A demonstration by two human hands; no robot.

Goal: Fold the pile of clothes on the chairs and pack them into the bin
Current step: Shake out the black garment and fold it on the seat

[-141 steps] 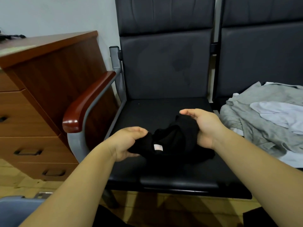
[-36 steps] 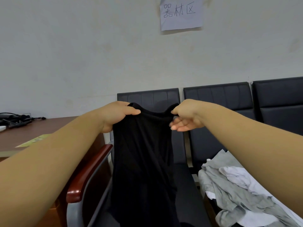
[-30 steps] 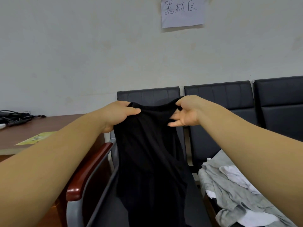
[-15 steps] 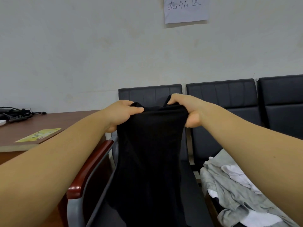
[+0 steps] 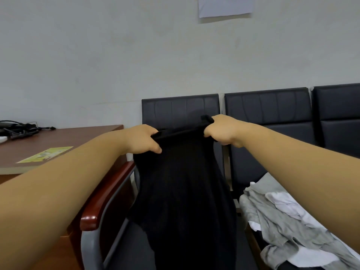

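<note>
Garment [image 5: 183,191]: black; held up by its top edge in front of the left chair [image 5: 181,108]; it hung down over the seat; its lower end ran out of view
Left hand [image 5: 143,140]: fingers curled round the garment's left top corner; thumb tucked beneath
Right hand [image 5: 222,130]: fist closed on the right top corner; a bit of cloth stuck out above the knuckles
Pile [image 5: 282,221]: grey and white clothes; crumpled on the next chair [image 5: 266,106] to the right; just beside the garment
Desk [image 5: 58,139]: wooden; left of the armrest [image 5: 105,197]; a booklet [image 5: 46,153] and black cables [image 5: 17,128] lay on it
Wall: a white sheet [image 5: 226,6] stuck high up; its writing cut off
</note>
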